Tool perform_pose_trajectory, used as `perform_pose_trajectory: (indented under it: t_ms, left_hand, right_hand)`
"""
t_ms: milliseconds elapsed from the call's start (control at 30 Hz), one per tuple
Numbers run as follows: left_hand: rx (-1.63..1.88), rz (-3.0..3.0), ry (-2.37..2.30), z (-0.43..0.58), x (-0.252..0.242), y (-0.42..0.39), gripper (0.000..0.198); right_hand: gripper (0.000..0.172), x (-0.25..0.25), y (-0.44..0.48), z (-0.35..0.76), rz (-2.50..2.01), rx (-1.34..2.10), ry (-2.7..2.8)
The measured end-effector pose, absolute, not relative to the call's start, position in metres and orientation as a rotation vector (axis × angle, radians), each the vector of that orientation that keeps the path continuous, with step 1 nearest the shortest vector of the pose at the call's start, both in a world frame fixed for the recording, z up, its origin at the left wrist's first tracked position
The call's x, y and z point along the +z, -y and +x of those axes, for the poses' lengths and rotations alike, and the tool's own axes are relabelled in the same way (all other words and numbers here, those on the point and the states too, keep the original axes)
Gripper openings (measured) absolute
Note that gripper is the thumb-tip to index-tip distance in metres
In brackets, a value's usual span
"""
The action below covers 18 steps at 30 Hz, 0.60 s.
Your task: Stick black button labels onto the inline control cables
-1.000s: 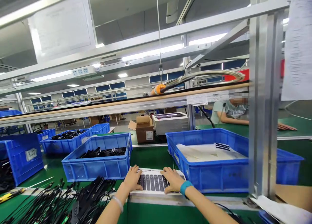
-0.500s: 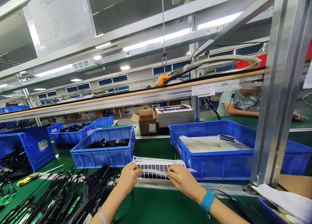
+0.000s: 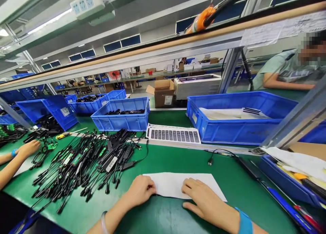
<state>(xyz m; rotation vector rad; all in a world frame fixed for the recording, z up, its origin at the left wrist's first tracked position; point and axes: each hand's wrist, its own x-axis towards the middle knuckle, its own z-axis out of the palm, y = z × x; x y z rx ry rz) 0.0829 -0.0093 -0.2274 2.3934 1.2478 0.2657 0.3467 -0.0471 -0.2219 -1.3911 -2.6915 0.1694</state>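
Observation:
A white paper sheet lies flat on the green table right in front of me. My left hand rests with curled fingers on the sheet's left edge. My right hand lies on its near right part, fingers bent down onto it; a blue band is on that wrist. Farther back, a sheet of dark rectangular labels lies on the table between two blue bins, with no hand on it.
A heap of black cables with green boards spreads at my left. Blue bins stand behind. Another person's hand reaches in at far left; a seated person is at back right. A blue tray sits at right.
My hands left the label sheet at the bins and came back toward me onto a white sheet. The camera tilted down, bringing the near table into view.

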Motion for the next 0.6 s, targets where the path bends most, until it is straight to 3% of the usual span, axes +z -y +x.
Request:
perform_pose_trajectory:
  t_ms: [67, 133, 167, 233, 333, 433, 467, 533, 600]
  left_hand:
    - [0.218, 2.353, -1.218, 0.083, -0.222, 0.003, 0.015]
    - [0.165, 2.364, -1.194, 0.082, -0.216, 0.0, 0.015]
    - [0.139, 2.388, -1.19, 0.082, -0.214, 0.0, 0.015]
    - [0.093, 2.461, -1.191, 0.08, -0.212, 0.003, 0.014]
    - [0.043, 2.577, -1.192, 0.078, -0.212, 0.009, 0.019]
    - [-0.026, 2.638, -1.231, 0.079, -0.2, 0.015, 0.023]
    - [-0.031, 2.642, -1.248, 0.079, -0.19, 0.019, 0.022]
    - [0.073, 2.609, -1.212, 0.081, -0.16, 0.03, 0.021]
    - [0.489, 2.356, -0.926, 0.082, -0.127, 0.049, 0.023]
  right_hand:
    - [0.022, -0.215, 0.045, 0.331, -1.37, 0.343, 2.664]
    - [0.012, -0.213, 0.042, 0.317, -1.313, 0.395, 2.639]
    - [0.003, -0.215, 0.041, 0.312, -1.282, 0.371, 2.638]
    - [0.003, -0.22, 0.04, 0.305, -1.202, 0.278, 2.652]
    - [0.025, -0.232, 0.039, 0.299, -1.075, 0.076, 2.68]
    - [0.005, -0.244, 0.036, 0.294, -1.017, -0.078, 2.761]
    - [0.015, -0.245, 0.034, 0.293, -1.03, -0.088, 2.783]
    - [0.019, -0.237, 0.032, 0.291, -1.062, 0.019, 2.771]
    - [0.019, -0.213, 0.035, 0.291, -1.008, 0.321, 2.647]
